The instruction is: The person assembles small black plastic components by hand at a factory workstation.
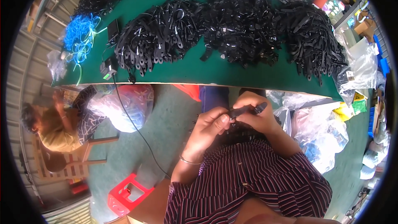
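Observation:
Both hands are together in front of my body, just off the table's near edge. A short black strap (240, 111) runs between them. My left hand (212, 123) pinches one end of it between thumb and fingertips. Closed round the other end is my right hand (258, 115), with a dark tip showing past its fingers. How the strap's small parts join is too small to make out. Beyond the hands, the green table (186, 72) carries heaps of black straps (159, 33) with holed ends, and a middle heap of small black pieces (242, 25).
More black straps (311, 37) lie at the right. Blue cords (81, 35) hang over the table's left side. A black cable (132, 120) runs down past my left. Filled plastic bags (319, 132) stand at the right, a red stool (128, 195) lower left. Another person (60, 124) sits at left.

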A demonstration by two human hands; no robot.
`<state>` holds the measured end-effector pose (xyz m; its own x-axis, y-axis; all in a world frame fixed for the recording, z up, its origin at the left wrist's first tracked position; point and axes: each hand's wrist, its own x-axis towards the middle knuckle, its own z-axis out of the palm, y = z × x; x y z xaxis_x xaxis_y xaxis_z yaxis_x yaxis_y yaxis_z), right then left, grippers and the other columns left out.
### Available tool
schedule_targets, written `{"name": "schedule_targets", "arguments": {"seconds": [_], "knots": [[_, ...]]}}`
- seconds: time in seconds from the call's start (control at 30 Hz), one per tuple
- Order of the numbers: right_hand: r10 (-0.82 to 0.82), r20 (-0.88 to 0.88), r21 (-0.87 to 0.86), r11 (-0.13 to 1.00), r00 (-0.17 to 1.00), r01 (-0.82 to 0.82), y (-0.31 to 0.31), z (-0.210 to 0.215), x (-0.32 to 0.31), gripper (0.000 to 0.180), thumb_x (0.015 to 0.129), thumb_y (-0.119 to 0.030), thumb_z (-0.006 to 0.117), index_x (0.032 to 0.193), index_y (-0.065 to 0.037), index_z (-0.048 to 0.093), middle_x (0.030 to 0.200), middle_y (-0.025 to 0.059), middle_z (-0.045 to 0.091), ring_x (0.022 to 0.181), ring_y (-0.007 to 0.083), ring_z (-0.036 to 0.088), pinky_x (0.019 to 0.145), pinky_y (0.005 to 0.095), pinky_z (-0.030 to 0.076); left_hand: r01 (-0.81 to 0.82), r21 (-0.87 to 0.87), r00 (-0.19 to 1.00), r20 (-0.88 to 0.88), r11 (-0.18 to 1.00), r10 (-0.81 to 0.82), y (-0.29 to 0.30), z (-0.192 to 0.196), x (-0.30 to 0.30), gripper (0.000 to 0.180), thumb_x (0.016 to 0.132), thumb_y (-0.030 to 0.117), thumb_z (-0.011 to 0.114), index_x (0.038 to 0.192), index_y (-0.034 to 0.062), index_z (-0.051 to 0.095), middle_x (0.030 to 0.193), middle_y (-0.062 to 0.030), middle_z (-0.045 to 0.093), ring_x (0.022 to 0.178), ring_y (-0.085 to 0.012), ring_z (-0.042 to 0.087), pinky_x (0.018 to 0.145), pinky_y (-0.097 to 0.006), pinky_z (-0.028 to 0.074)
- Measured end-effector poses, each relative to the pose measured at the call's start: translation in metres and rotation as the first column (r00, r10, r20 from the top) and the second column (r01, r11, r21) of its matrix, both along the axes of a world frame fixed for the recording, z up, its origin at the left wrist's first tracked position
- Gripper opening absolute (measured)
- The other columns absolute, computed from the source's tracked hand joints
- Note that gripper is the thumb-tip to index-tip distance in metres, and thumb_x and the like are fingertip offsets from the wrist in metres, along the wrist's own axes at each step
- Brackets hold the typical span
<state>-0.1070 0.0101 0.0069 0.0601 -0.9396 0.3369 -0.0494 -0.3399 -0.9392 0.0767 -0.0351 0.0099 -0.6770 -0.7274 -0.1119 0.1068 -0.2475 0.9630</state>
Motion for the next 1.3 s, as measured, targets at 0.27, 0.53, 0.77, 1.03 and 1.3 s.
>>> {"name": "schedule_targets", "arguments": {"seconds": [0.27,0.53,0.77,1.03,1.3], "knots": [[0.021,0.141,0.001,1.0,0.99,-0.021,0.0,-0.009,0.0,0.026,0.074,0.007,0.065,0.098,0.002,0.056,0.094,0.0072,0.055,0.081,0.0104,0.057,0.065,0.0205,0.045,0.022,0.224,0.982,-0.188,0.974,0.021,-0.001,-0.009,-0.007,0.038,0.082,0.034,0.062,0.095,-0.0013,0.057,0.075,-0.0032,0.057,0.059,-0.0098,0.047,0.053,-0.021,0.037],[-0.094,0.186,0.089,0.993,0.978,0.079,0.001,-0.013,0.009,0.023,0.076,0.004,0.063,0.098,-0.001,0.057,0.093,0.0055,0.055,0.075,0.0085,0.054,0.062,0.0197,0.042,-0.011,0.602,0.772,-0.503,0.799,0.389,0.006,-0.037,-0.015,0.027,0.084,0.026,0.061,0.1,0.0056,0.054,0.087,-0.006,0.059,0.075,-0.0129,0.053,0.067,-0.025,0.043],[-0.177,-0.246,0.031,0.981,0.953,0.19,-0.007,-0.009,0.008,0.01,0.083,-0.007,0.058,0.091,-0.002,0.057,0.08,0.0077,0.057,0.067,0.0165,0.056,0.06,0.0262,0.043,-0.213,0.366,0.778,-0.498,0.906,0.384,-0.005,-0.02,-0.017,0.03,0.092,0.032,0.047,0.102,0.003,0.05,0.086,-0.0075,0.057,0.081,-0.0165,0.053,0.078,-0.03,0.042],[-0.191,-0.554,-0.096,0.981,0.81,0.166,-0.007,-0.011,0.006,0.017,0.08,-0.01,0.061,0.095,-0.002,0.058,0.082,0.0108,0.061,0.073,0.0242,0.062,0.06,0.029,0.046,-0.28,-0.261,0.955,0.024,0.924,0.296,0.003,-0.004,-0.024,0.02,0.081,0.008,0.065,0.097,0.0011,0.055,0.083,0.0026,0.057,0.076,-0.0034,0.05,0.07,-0.02,0.043],[0.022,0.129,0.395,0.916,0.991,-0.072,0.001,-0.007,-0.012,0.016,0.088,-0.012,0.051,0.096,0.001,0.057,0.07,0.0001,0.054,0.057,0.0034,0.043,0.052,0.0194,0.035,-0.292,0.07,0.885,-0.358,0.954,0.298,-0.005,-0.019,-0.02,0.033,0.09,0.036,0.049,0.079,0.0052,0.049,0.062,0.0012,0.042,0.056,-0.0091,0.036,0.055,-0.024,0.031]]}}
